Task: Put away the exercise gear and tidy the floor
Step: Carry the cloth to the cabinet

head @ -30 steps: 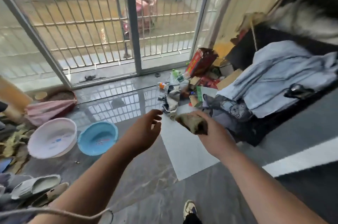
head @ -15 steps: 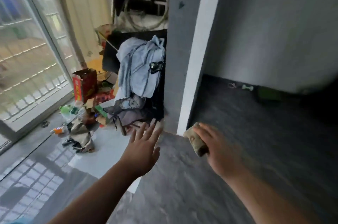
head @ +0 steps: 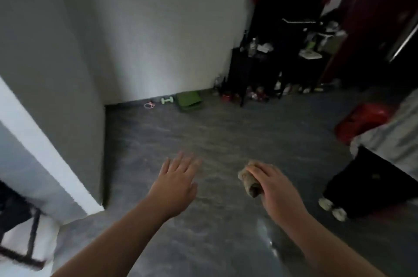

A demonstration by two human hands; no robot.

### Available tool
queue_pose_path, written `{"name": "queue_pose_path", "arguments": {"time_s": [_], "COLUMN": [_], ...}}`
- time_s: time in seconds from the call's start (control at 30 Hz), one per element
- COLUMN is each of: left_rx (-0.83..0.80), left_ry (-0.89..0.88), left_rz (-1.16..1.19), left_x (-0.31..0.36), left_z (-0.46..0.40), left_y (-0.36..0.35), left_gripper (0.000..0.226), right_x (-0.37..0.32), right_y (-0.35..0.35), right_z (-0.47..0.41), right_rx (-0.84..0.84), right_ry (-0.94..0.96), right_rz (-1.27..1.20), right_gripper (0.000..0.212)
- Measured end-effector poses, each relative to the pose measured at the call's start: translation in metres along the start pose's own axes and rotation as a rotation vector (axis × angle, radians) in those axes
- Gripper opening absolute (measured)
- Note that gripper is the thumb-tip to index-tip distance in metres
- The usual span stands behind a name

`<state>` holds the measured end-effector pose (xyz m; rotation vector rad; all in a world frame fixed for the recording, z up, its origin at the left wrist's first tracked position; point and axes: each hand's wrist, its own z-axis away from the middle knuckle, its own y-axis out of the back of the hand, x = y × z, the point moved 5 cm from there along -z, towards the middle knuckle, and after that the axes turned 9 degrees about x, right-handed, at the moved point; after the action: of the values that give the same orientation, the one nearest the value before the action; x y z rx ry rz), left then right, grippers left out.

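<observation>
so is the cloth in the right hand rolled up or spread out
Rolled up. The brownish cloth forms a tight bundle sticking out of the right hand, whose fingers curl round it; no loose edge hangs down.

Both forearms are bare right up to the frame's edge, no sleeves showing. The left hand (head: 175,182) and right hand (head: 274,186) wear no gloves, rings or watch.

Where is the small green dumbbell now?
The dumbbell lies on the floor against the far wall, between a pink band on its left and a green mat on its right.
</observation>
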<state>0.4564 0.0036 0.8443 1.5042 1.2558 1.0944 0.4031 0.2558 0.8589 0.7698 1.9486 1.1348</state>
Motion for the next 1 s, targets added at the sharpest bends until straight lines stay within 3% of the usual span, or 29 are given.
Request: {"name": "queue_pose_path", "arguments": {"time_s": [0.13,0.27,0.7,1.0], "left_rx": [-0.015,-0.024,-0.080,-0.100], "left_ry": [-0.053,-0.053,-0.052,-0.113], "left_rz": [0.070,0.110,0.077,0.088], "left_x": [0.046,0.048,-0.066,-0.110], "left_z": [-0.093,-0.173,-0.494,-0.712], "left_y": [-0.020,-0.043,-0.145,-0.167], "left_gripper": [0.072,0.070,0.068,0.064], "right_x": [0.088,0.142,0.262,0.351], "right_y": [0.018,0.004,-0.081,-0.100], "right_z": [-0.026,-0.074,-0.386,-0.583], "right_rx": [-0.006,-0.002,0.047,0.069], "right_ry": [-0.118,-0.138,-0.221,-0.276], "right_rz": [0.050,0.048,0.035,0.048], "right_gripper": [0.078,0.079,0.069,0.069]}}
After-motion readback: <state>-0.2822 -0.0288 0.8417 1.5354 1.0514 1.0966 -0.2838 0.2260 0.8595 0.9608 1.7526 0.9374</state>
